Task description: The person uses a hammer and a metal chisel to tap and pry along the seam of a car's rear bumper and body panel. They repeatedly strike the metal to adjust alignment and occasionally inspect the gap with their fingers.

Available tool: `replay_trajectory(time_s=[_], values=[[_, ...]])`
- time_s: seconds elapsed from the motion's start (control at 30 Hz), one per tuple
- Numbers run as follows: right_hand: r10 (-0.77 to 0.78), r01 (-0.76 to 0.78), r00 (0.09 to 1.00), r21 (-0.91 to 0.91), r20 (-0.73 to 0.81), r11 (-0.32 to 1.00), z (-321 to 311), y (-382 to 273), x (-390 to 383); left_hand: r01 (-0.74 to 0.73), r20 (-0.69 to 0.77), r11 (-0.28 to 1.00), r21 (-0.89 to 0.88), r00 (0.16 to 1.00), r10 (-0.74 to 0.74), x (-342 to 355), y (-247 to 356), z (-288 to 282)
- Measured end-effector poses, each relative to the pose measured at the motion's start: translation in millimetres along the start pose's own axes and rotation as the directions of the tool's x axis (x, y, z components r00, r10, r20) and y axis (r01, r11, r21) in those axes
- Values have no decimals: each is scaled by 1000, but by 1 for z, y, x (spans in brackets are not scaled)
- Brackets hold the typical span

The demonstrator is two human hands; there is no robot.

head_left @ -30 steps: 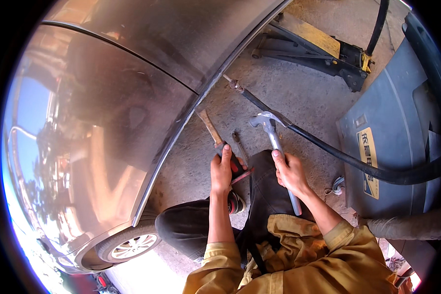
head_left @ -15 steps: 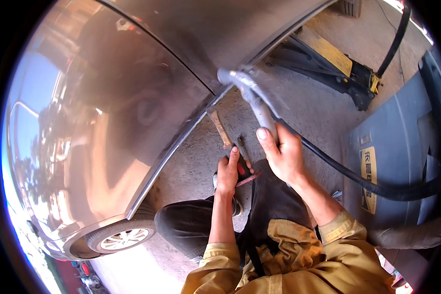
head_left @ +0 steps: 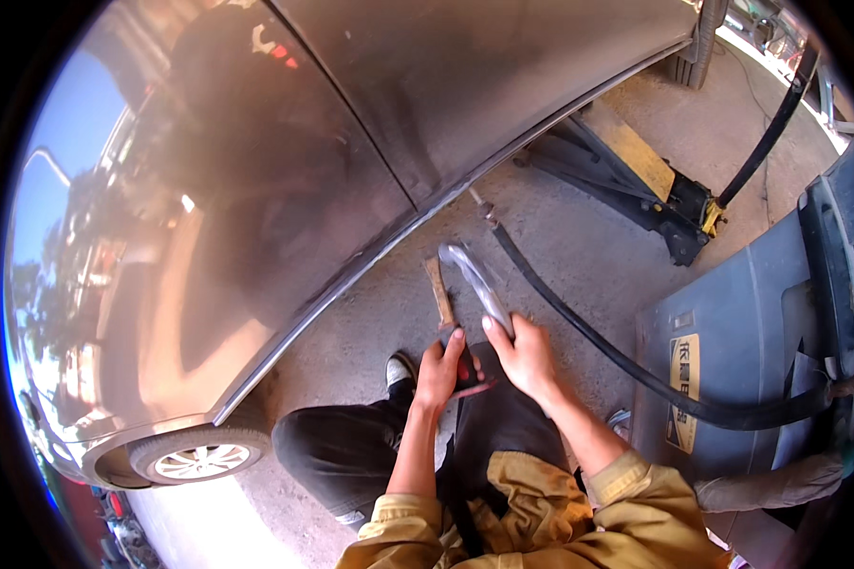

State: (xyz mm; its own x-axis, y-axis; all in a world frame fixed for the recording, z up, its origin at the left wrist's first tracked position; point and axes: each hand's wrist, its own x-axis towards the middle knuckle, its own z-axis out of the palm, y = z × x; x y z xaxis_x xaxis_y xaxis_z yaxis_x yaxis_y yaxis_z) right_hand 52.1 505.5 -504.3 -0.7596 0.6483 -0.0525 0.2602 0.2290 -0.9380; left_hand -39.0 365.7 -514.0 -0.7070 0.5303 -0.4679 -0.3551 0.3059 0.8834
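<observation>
My left hand is closed round the dark handle of a rusty flat-bladed tool, its blade pointing up and away from me. Red shows on the handle below my fingers. In my right hand is a curved grey metal bar, its bent end close to the blade. Both tools are above the floor, a short way from the car's sill. A black hose with a metal end fitting runs past my right hand toward the sill.
A brown car fills the left and far side, with a wheel at the left. Beyond the hose, a yellow and black floor jack reaches under the sill. A blue-grey machine stands at my right. My knee is bent near the car.
My right hand has brought the curved bar down and left, away from the sill and close to the blade. The blade has left the sill edge. The view has shifted slightly.
</observation>
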Motion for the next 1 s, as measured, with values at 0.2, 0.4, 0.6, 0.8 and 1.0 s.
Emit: replay_trajectory(time_s=[0.2,0.4,0.6,0.8,1.0], values=[[321,-396,918,523,231,755,-9,39,-25,5,27,1000,31,1000,-6,11,0,12],[427,-499,854,697,296,515,-8,44,-43,64,-27,993,100,998,-61,19,-27,0],[391,-512,850,732,354,449,0,26,-43,241,-137,926,290,968,-209,33,-82,-41],[315,-505,834,857,453,104,29,-18,-34,320,-148,775,545,946,-287,33,-103,-94],[314,-521,823,849,474,84,58,-25,-32,200,22,629,751,945,-327,40,-124,-130]])
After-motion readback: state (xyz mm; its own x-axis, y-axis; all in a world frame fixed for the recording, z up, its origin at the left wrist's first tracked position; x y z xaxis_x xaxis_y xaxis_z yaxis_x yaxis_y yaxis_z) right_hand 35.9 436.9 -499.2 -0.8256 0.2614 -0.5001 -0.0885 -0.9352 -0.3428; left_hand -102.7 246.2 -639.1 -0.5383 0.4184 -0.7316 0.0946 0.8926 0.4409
